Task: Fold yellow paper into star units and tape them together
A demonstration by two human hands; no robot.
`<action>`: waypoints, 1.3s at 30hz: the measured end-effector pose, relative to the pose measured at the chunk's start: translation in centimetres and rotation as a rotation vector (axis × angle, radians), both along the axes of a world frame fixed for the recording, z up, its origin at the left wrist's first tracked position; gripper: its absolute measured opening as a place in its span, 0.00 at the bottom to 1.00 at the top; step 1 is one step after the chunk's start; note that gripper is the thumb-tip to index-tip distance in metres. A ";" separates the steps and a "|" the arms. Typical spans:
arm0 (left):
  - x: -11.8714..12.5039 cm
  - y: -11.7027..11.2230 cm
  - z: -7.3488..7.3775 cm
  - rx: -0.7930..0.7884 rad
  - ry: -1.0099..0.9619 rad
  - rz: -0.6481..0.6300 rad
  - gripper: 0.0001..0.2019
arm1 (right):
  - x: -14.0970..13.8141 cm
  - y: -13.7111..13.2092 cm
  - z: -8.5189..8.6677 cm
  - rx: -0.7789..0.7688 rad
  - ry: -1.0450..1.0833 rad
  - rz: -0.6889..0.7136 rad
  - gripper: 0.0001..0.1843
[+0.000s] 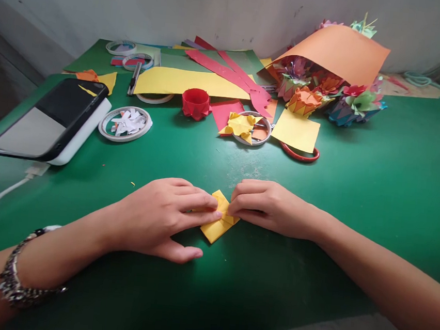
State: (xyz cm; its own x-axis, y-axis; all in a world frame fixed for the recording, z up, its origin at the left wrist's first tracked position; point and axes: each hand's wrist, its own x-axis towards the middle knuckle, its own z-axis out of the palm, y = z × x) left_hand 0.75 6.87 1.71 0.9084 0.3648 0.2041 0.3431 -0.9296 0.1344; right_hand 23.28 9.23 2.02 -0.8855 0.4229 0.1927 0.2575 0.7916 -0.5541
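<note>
A small folded square of yellow paper (213,232) lies flat on the green table, one corner pointing toward me. From the left, my left hand (164,214) rests its outstretched fingertips on the paper and presses it down. Its thumb stands apart, off the paper. My right hand (266,206) has its fingers curled together on the paper's right-hand corner, pinching a flap there. The fingers of both hands cover parts of the folds.
Behind the hands are a red paper cup (195,104), a yellow folded paper flower (243,125), a yellow sheet (297,131), red-handled scissors (302,156) and a tape roll (124,137) holding white scraps. A phone (48,122) lies left; a paper bouquet (335,57) stands back right.
</note>
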 end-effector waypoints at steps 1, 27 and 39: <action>0.0 0.0 0.0 0.002 0.000 0.002 0.17 | 0.1 0.0 0.1 -0.023 0.038 -0.026 0.10; 0.0 -0.1 0.0 -0.001 -0.032 -0.009 0.16 | 3.3 -4.6 0.4 0.263 -0.401 -0.036 0.27; 0.5 -0.4 0.2 -0.024 0.004 0.040 0.14 | 1.3 -5.1 0.5 0.207 0.065 -0.388 0.08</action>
